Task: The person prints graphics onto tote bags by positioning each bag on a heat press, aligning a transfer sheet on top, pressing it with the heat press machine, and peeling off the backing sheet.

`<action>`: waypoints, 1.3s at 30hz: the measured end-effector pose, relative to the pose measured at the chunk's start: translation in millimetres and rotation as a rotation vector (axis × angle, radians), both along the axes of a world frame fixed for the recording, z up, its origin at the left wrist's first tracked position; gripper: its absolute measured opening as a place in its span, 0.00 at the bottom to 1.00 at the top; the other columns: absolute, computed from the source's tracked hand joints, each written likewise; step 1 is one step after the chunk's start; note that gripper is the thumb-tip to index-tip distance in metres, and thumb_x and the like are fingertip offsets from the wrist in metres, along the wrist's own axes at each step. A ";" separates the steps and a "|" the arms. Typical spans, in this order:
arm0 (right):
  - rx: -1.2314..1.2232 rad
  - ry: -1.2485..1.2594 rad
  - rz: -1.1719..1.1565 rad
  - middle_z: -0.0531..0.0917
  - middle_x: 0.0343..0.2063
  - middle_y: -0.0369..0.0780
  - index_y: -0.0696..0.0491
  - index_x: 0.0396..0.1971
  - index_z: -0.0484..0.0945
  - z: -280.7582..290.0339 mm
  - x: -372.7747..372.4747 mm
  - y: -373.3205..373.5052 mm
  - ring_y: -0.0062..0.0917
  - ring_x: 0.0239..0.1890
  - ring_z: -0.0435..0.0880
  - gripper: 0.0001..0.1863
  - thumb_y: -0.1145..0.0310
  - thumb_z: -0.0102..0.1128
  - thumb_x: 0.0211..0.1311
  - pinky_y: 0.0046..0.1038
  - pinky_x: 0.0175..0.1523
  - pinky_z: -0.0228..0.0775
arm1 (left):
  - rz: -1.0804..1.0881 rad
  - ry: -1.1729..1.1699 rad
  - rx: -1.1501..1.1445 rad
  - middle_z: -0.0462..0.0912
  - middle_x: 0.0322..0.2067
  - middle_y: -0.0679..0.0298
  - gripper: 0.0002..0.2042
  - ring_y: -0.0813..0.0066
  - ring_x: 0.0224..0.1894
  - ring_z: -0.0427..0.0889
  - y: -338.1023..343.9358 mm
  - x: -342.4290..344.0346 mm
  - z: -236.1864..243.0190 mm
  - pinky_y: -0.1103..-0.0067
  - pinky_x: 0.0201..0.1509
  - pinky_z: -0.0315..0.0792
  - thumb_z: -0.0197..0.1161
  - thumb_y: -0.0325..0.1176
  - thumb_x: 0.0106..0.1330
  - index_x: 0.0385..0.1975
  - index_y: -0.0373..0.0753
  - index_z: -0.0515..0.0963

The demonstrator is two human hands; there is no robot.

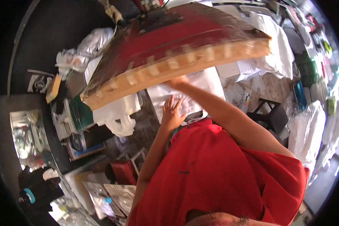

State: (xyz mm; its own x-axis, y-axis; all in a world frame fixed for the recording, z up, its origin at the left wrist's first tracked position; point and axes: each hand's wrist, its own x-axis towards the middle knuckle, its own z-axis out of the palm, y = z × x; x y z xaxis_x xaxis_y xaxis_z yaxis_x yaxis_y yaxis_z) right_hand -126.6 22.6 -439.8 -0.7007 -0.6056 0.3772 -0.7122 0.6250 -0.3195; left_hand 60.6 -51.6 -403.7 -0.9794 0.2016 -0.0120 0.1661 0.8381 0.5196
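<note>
From my feed, the left hand (172, 116) has its grip spread on the white cloth (211, 80), likely to flatten it below the screen-printing frame (177, 51), tilted up perhaps for access. The right hand (179, 81) is partly hidden; its grip I can't tell.

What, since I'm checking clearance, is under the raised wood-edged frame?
Under the wood-edged frame, a white sheet shows, and the right hand is partly hidden by the frame's near edge. The sheet's far part and anything else there are covered.
</note>
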 end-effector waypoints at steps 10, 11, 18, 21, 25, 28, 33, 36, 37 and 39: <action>0.017 -0.127 -0.158 0.73 0.57 0.45 0.42 0.50 0.81 -43.9 20.7 50.1 0.42 0.61 0.70 0.18 0.53 0.54 0.63 0.46 0.65 0.62 | 0.078 -0.117 0.080 0.51 0.71 0.50 0.40 0.46 0.70 0.54 4.8 17.1 -7.9 0.47 0.70 0.52 0.72 0.45 0.52 0.66 0.41 0.64; 0.006 -0.117 -0.095 0.73 0.56 0.45 0.42 0.50 0.81 -42.3 33.2 29.3 0.42 0.61 0.70 0.18 0.53 0.54 0.63 0.46 0.65 0.62 | 0.072 -0.119 0.095 0.51 0.71 0.50 0.40 0.46 0.70 0.54 6.6 17.4 -6.8 0.47 0.70 0.52 0.72 0.45 0.52 0.66 0.41 0.64; -0.055 -0.051 0.073 0.73 0.56 0.46 0.44 0.51 0.80 -42.0 42.3 -24.5 0.43 0.61 0.70 0.19 0.54 0.54 0.63 0.46 0.65 0.62 | 0.076 -0.181 0.074 0.55 0.69 0.47 0.39 0.46 0.71 0.54 -0.8 6.1 9.3 0.47 0.70 0.50 0.72 0.43 0.52 0.64 0.36 0.65; -0.043 -0.041 0.003 0.74 0.56 0.46 0.45 0.51 0.79 -45.8 25.4 12.6 0.44 0.61 0.70 0.19 0.54 0.54 0.63 0.46 0.65 0.62 | 0.057 -0.095 0.092 0.53 0.70 0.48 0.37 0.46 0.70 0.55 -5.3 4.1 8.7 0.47 0.68 0.54 0.72 0.43 0.53 0.63 0.36 0.67; 0.012 -0.080 -0.225 0.74 0.56 0.47 0.46 0.51 0.79 -49.2 1.3 105.9 0.44 0.60 0.70 0.20 0.55 0.54 0.63 0.46 0.65 0.62 | 0.069 -0.229 0.078 0.53 0.70 0.49 0.37 0.48 0.72 0.53 -7.5 3.9 13.6 0.45 0.67 0.54 0.71 0.45 0.54 0.63 0.37 0.67; 0.076 -0.147 -0.435 0.74 0.56 0.47 0.46 0.52 0.78 -50.8 -18.2 170.8 0.45 0.60 0.70 0.20 0.55 0.55 0.63 0.46 0.65 0.61 | 0.071 -0.238 0.079 0.53 0.70 0.51 0.37 0.49 0.73 0.51 -11.0 8.7 17.8 0.43 0.68 0.53 0.72 0.45 0.53 0.62 0.40 0.67; -0.007 -0.148 -0.301 0.74 0.56 0.48 0.48 0.52 0.77 -55.4 5.1 90.7 0.46 0.60 0.70 0.20 0.56 0.55 0.63 0.46 0.65 0.61 | 0.073 -0.162 0.147 0.55 0.69 0.50 0.34 0.49 0.72 0.53 -10.0 10.9 12.9 0.44 0.68 0.54 0.72 0.45 0.54 0.59 0.36 0.69; -0.054 -0.074 -0.011 0.74 0.56 0.48 0.49 0.53 0.77 -53.7 46.6 -4.0 0.46 0.60 0.71 0.21 0.56 0.55 0.63 0.46 0.65 0.61 | 0.097 -0.232 0.133 0.55 0.68 0.46 0.33 0.48 0.70 0.55 -11.4 4.5 12.7 0.52 0.71 0.54 0.69 0.45 0.56 0.59 0.33 0.68; -0.056 -0.052 0.036 0.74 0.56 0.48 0.49 0.53 0.77 -52.6 49.3 -18.3 0.47 0.60 0.71 0.21 0.56 0.55 0.63 0.46 0.65 0.61 | 0.090 -0.231 0.131 0.55 0.68 0.46 0.33 0.48 0.70 0.55 -16.0 -1.7 17.4 0.52 0.71 0.54 0.69 0.45 0.56 0.59 0.33 0.68; -0.059 -0.025 0.067 0.74 0.56 0.49 0.49 0.53 0.77 -50.2 39.5 -17.4 0.47 0.60 0.71 0.21 0.57 0.55 0.63 0.46 0.65 0.61 | 0.334 -0.257 0.176 0.57 0.66 0.40 0.35 0.43 0.69 0.55 -20.2 -13.2 34.5 0.56 0.72 0.55 0.68 0.44 0.56 0.60 0.31 0.65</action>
State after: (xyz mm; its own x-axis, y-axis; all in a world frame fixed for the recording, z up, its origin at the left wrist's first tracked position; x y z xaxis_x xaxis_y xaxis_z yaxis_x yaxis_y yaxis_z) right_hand -87.1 5.2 -490.0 -0.6688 -0.6287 0.3969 -0.7433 0.5555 -0.3728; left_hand 47.5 -71.8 -369.2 -0.9609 -0.1040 -0.2566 -0.2509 0.7191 0.6480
